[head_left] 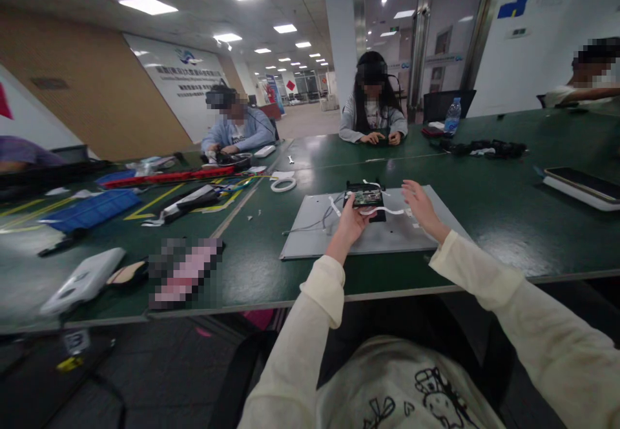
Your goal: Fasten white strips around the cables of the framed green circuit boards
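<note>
My left hand (352, 219) grips a small green circuit board (366, 196) in a black frame and holds it just above a grey metal panel (314, 235) lying flat on the green table (494, 209). White ribbon cables (387, 210) trail from the board across the panel. My right hand (419, 201) hovers to the right of the board with its fingers spread and nothing in it.
Across the table a person works with both hands (382, 137) on something small. Another person (237, 128) sits at the far left by a red bar (165, 177) and blue trays (92, 209). A tape roll (283, 185), a water bottle (452, 116) and a white device (84, 279) lie about.
</note>
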{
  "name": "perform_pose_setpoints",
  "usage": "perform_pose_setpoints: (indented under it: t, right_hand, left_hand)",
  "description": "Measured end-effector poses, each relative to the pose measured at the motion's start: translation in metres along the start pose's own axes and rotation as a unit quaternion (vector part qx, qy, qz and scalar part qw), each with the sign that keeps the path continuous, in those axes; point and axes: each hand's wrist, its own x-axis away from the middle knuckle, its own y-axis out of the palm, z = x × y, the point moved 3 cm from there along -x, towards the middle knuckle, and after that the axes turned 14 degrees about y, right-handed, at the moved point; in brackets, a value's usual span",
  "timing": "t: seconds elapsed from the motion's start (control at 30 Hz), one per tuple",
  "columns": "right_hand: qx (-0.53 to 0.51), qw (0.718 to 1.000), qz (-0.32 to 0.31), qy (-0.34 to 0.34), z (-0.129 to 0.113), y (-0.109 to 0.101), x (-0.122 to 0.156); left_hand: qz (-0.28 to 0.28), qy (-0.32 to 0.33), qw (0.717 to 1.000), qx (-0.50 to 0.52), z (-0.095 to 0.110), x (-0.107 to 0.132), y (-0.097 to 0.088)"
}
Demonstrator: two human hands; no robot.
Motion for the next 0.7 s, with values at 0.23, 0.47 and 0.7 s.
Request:
perform_pose_setpoints:
  t: [0.23,0.47,0.7]
  right_hand:
    - [-0.197,0.931,-0.192,0.239,0.008,0.018,-0.012]
    - [-0.183,0.929,-0.190,0.259,0.002,0.035,-0.027]
    - [-0.189,0.933,-0.174,0.253,0.012,0.040,-0.027]
  left_hand:
    - [-0.038,-0.002,0.999,-0.018,-0.005,-0.002,0.001]
    - [-0.053,0.014,0.998,-0.039,-0.011,-0.005,-0.002]
    - [-0.045,0.058,0.983,-0.166,-0.005,0.005,-0.002]
